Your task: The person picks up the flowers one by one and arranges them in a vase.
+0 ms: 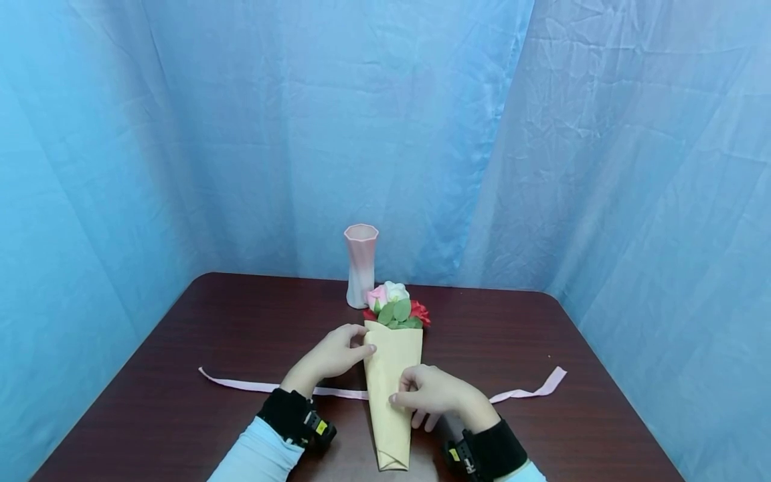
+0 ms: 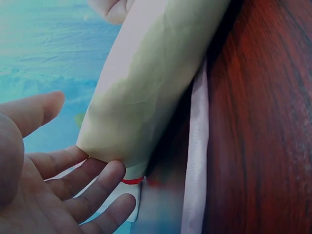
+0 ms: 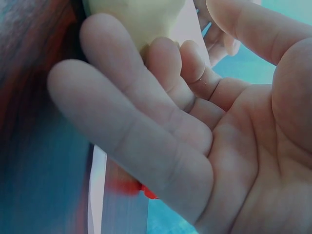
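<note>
A bouquet wrapped in pale yellow paper (image 1: 391,375) lies lengthwise on the table, narrow folded end toward me. From its far end show a white rose (image 1: 396,291), a pink rose (image 1: 377,296), a red rose (image 1: 419,312) and green leaves (image 1: 400,311). My left hand (image 1: 334,351) touches the upper left edge of the wrap, fingers extended and thumb apart in the left wrist view. Across the lower right side reaches my right hand (image 1: 436,391), two fingers bent against the paper and two stretched out. A pale pink ribbon (image 1: 340,393) runs crosswise underneath the wrap.
A pink and white vase (image 1: 361,268) stands upright behind the flowers. The ribbon's right end (image 1: 551,383) lies beyond my right hand. Blue curtains (image 1: 373,134) hang around the dark wooden table (image 1: 241,321).
</note>
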`<state>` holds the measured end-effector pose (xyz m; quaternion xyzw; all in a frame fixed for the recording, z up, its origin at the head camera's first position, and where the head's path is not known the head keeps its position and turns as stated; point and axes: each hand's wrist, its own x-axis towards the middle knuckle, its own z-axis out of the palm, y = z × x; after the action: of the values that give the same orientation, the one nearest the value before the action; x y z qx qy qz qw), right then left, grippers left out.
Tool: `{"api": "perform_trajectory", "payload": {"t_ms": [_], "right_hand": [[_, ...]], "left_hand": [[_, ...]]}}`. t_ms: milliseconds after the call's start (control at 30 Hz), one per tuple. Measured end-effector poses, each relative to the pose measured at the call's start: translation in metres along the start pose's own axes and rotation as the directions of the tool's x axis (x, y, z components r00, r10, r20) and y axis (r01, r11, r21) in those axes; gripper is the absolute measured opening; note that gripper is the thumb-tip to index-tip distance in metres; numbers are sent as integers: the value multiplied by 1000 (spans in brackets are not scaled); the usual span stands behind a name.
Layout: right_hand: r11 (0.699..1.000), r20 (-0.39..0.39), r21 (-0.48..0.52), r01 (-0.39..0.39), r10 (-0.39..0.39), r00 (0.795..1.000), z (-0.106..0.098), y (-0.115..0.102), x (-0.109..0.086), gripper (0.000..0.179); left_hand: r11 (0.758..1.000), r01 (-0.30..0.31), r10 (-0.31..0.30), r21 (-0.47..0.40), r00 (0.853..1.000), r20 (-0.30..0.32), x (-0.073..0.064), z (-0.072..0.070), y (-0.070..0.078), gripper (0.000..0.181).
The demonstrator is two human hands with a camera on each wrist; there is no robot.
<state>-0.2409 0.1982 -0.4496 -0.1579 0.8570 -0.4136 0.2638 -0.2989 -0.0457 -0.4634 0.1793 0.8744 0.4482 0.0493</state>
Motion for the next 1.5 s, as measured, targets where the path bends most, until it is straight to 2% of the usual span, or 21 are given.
{"api": "perform_trajectory", "payload": {"t_ms": [400, 633, 767, 967, 1233, 1500], "right_hand": [[1000, 1, 6, 4, -4, 1000, 0, 0, -2, 30], [1000, -9, -14, 7, -7, 1000, -2, 0, -2, 30], [1000, -10, -18, 7, -7, 1000, -2, 0, -2, 30], [1000, -5, -15, 8, -8, 1000, -2, 0, -2, 30], [1000, 0, -13, 9, -9, 1000, -2, -2, -1, 29], [1000, -1, -6, 10, -10, 1000, -1, -3, -3, 29]], "left_hand": [[1000, -31, 31, 6, 999, -35, -4, -7, 4, 44], [1000, -17, 16, -5, 998, -65, -4, -12, 6, 42], [1000, 22, -21, 8, 999, -46, -5, -13, 2, 45], [995, 79, -80, 60, 997, 15, -7, -11, -7, 55], [993, 75, -79, 86, 996, 47, -7, -12, -10, 53], [997, 48, -50, 63, 998, 30, -7, -13, -11, 46]]}}
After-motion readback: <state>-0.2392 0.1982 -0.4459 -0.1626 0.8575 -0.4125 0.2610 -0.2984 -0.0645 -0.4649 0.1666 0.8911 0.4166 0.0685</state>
